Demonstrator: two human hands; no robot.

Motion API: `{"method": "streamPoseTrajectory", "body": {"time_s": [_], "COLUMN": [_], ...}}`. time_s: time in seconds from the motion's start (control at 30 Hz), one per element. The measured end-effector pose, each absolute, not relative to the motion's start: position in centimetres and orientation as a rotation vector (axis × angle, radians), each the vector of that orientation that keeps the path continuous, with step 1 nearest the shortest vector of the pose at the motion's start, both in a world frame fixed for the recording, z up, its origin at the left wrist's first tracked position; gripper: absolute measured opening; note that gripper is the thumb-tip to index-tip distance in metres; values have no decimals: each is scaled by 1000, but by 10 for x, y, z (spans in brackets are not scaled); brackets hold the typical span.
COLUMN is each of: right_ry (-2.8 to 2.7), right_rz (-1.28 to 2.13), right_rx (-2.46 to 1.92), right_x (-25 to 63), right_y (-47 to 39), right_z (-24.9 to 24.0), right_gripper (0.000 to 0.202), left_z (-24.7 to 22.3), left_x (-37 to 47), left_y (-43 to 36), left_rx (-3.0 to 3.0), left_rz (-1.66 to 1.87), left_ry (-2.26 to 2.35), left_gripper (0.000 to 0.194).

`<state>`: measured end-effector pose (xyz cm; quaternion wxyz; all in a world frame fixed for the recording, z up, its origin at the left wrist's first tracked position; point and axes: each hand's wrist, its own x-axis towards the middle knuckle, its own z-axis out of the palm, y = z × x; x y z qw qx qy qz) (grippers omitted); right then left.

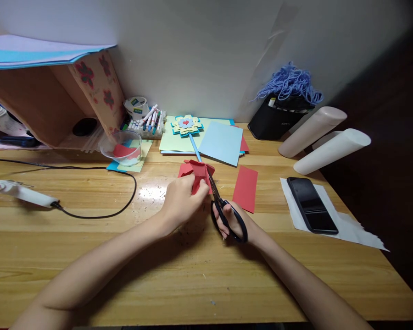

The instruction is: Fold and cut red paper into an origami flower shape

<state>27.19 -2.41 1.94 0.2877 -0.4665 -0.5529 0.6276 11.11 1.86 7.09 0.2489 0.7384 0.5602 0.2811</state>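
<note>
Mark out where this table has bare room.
The table is bare between the left forearm and right forearm, from the left forearm to the black cord, and from the right forearm to the phone. It is crowded along the wall and around the left hand, red paper and scissors.

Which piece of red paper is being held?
The folded piece in the left hand, against the scissors' blades. Elsewhere, a strip lies on the table, a scrap sits in the clear tub, another pokes from beneath the blue sheet.
</note>
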Motion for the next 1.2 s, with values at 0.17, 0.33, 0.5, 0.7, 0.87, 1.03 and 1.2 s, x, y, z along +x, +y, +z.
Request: {"method": "streamPoseTrajectory", "body": {"time_s": [0.17,0.33,0.5,0.7,0.87,1.03,1.2], "right_ry": [-1432,-1419,-1423,-1403,-1364,-1341,-1307], "right_rz": [1686,1669,1635,1653,1654,1653,1664], "right_rx": [-1243,-1215,-1187,-1221,-1248,-1227,-1214], "right_x": [272,271,271,270,271,272,273], "right_y": [-23,-23,-24,-23,-22,-22,-22], "right_z": [20,20,20,20,21,16,10], "right_gripper": [71,71,71,70,69,67,65], "left_z": [71,68,63,62,63,64,66], "left_x": [111,112,113,113,113,114,113], "left_y": [19,18,15,14,14,15,15], "left_rx": [2033,2017,1963,1962,1945,1949,1940], "left_rz": [761,781,801,819,788,815,818], "left_ry": [1531,1518,1496,1461,1505,1519,1524], "left_gripper": [28,30,35,34,35,34,34]}}
